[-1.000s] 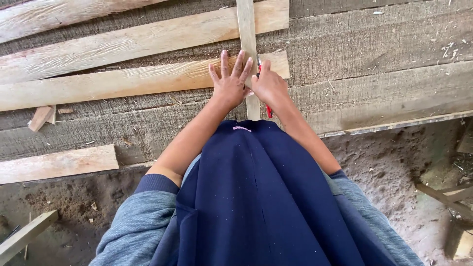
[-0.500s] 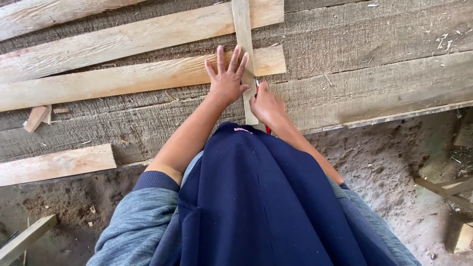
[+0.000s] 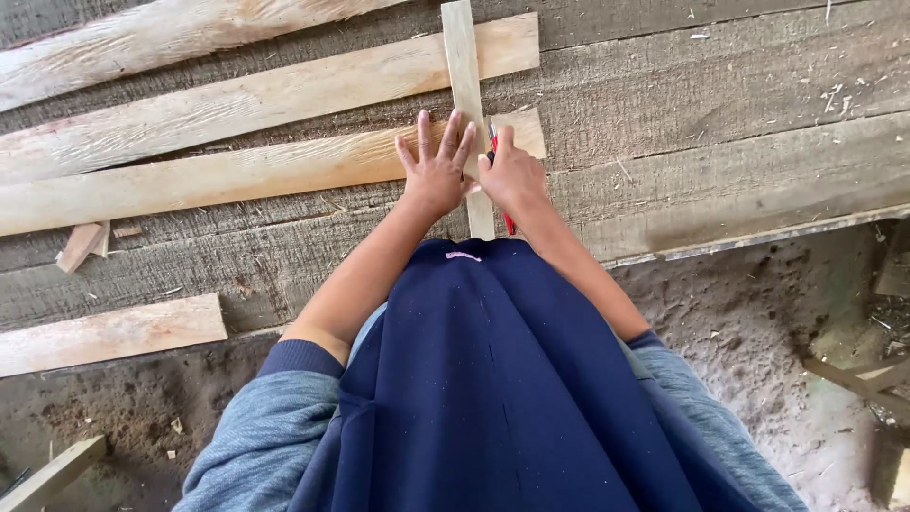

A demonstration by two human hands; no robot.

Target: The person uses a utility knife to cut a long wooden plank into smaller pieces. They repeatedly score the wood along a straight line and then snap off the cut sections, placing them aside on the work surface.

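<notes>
My left hand (image 3: 438,169) lies flat with fingers spread on a pale plank (image 3: 218,175) and against a narrow upright wooden strip (image 3: 464,66) that crosses it. My right hand (image 3: 513,174) is closed around a red pencil (image 3: 508,224), its tip set against the right edge of the strip near the plank's end. A second pale plank (image 3: 265,95) lies further away, under the same strip. My dark blue apron hides the near end of the strip.
Grey weathered boards (image 3: 720,123) form the work surface. A rough plank (image 3: 142,38) lies at top left, a short offcut (image 3: 81,245) at left, another pale board (image 3: 109,334) at the near edge. Dirt floor (image 3: 758,313) with wood scraps (image 3: 858,379) lies to the right.
My right hand slid along the strip's right edge with the pencil, first toward me, then away again. My left hand stayed pressed on the plank.
</notes>
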